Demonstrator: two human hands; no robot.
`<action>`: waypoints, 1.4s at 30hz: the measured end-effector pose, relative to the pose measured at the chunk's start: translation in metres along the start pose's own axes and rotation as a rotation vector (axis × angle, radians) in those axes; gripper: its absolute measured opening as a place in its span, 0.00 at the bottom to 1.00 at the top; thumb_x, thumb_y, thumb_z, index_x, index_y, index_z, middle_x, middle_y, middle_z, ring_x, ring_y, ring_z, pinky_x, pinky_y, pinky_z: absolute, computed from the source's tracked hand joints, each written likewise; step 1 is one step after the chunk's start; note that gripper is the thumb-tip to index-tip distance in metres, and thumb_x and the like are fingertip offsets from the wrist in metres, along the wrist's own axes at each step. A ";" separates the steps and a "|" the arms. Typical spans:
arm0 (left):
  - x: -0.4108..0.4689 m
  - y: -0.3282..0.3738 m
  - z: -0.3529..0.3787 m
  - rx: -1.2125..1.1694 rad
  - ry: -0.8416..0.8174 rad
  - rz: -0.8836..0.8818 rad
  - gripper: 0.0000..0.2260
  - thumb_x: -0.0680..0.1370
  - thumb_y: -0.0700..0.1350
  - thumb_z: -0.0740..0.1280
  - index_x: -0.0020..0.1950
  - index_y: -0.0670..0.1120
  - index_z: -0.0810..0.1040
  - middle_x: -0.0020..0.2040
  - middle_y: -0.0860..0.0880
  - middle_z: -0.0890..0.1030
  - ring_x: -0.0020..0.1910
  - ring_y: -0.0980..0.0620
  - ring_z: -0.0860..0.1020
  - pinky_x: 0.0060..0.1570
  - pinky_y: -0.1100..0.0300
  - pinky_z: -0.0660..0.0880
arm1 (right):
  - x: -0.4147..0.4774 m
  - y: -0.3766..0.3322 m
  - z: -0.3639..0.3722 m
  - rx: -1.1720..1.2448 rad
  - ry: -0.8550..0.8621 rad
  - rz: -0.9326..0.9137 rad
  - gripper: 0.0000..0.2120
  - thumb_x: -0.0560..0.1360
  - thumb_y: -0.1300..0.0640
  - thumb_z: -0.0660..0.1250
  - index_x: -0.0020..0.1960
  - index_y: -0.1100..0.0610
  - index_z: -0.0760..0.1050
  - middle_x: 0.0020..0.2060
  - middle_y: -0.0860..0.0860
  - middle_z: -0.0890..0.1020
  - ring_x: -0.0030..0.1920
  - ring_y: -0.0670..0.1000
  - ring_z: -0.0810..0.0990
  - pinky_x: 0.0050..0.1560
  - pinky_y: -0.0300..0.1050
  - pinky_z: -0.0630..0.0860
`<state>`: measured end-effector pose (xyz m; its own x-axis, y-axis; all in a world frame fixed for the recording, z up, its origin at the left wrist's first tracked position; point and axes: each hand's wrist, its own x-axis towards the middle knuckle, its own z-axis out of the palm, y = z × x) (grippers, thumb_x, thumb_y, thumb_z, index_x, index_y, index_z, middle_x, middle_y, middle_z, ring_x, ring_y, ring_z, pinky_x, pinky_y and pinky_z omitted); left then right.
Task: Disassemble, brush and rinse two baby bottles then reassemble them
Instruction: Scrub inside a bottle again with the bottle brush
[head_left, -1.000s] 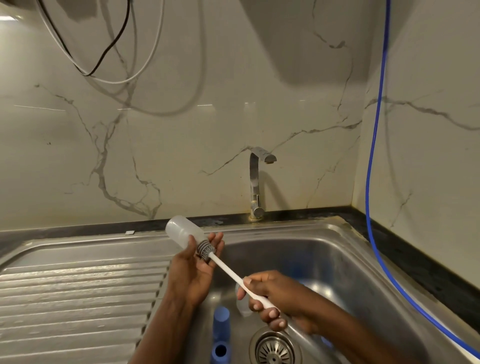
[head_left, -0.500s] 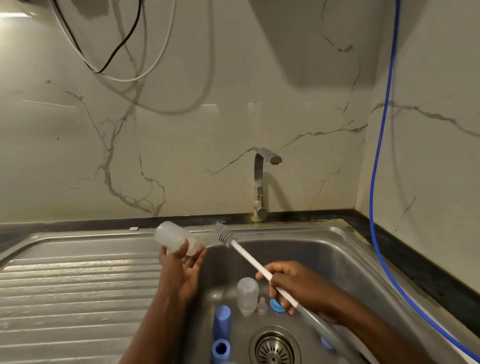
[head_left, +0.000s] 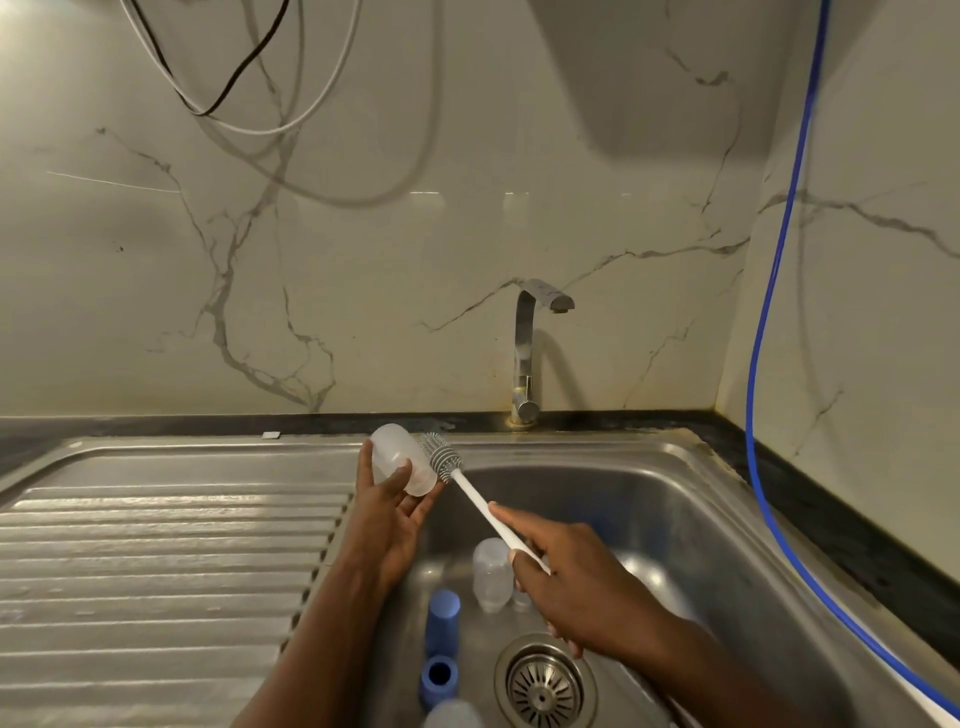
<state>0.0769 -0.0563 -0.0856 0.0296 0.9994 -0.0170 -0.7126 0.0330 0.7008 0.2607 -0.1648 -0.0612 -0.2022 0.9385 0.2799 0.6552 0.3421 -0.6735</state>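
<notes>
- A person's left hand (head_left: 387, 514) grips a clear baby bottle (head_left: 397, 457) above the basin's left rim, near the back edge of the sink (head_left: 623, 447). Thumb and fingers curl round it and its mouth tilts toward the basin, probably so that drips fall inside.
- The right hand (head_left: 576, 582) closes round the white handle of the bottle brush (head_left: 480, 501). The grey head lies outside the bottle, against its side by the mouth, seemingly scrubbing the outer wall or lining up to enter.
- A second bottle (head_left: 491, 574) waits on the basin floor, just beside the right hand. Two blue pieces (head_left: 442, 623) sit toward the front left, next to the drain strainer (head_left: 543, 686).
- The tap (head_left: 527, 353) at the back edge shows no water running.
- The ribbed drainboard (head_left: 156, 545) stretches left, and a blue hose (head_left: 769, 312) hangs down the right wall.
- Nothing blocks brush from bottle, though the right forearm crosses the drain.
</notes>
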 end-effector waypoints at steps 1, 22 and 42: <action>-0.001 0.000 0.001 0.018 -0.013 0.000 0.28 0.81 0.36 0.61 0.76 0.61 0.63 0.71 0.37 0.67 0.60 0.38 0.77 0.43 0.53 0.83 | 0.000 0.003 0.003 -0.005 0.008 0.000 0.24 0.78 0.57 0.59 0.72 0.40 0.68 0.42 0.51 0.80 0.28 0.40 0.76 0.28 0.30 0.70; -0.002 -0.010 0.009 0.085 0.023 -0.031 0.22 0.80 0.39 0.65 0.71 0.50 0.63 0.64 0.33 0.72 0.56 0.32 0.79 0.38 0.47 0.83 | 0.017 0.020 0.009 -0.003 0.103 0.093 0.27 0.72 0.47 0.59 0.70 0.31 0.65 0.51 0.50 0.79 0.39 0.39 0.73 0.47 0.32 0.70; -0.003 -0.008 0.014 0.051 -0.173 -0.176 0.27 0.73 0.42 0.67 0.72 0.53 0.70 0.64 0.36 0.76 0.56 0.37 0.79 0.45 0.46 0.81 | 0.021 0.030 0.006 -0.058 0.161 0.138 0.26 0.74 0.52 0.61 0.71 0.40 0.68 0.50 0.53 0.81 0.43 0.44 0.74 0.47 0.31 0.68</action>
<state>0.0921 -0.0601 -0.0816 0.2722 0.9620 -0.0228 -0.6499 0.2013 0.7328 0.2717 -0.1345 -0.0791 0.0079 0.9551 0.2961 0.7102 0.2031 -0.6741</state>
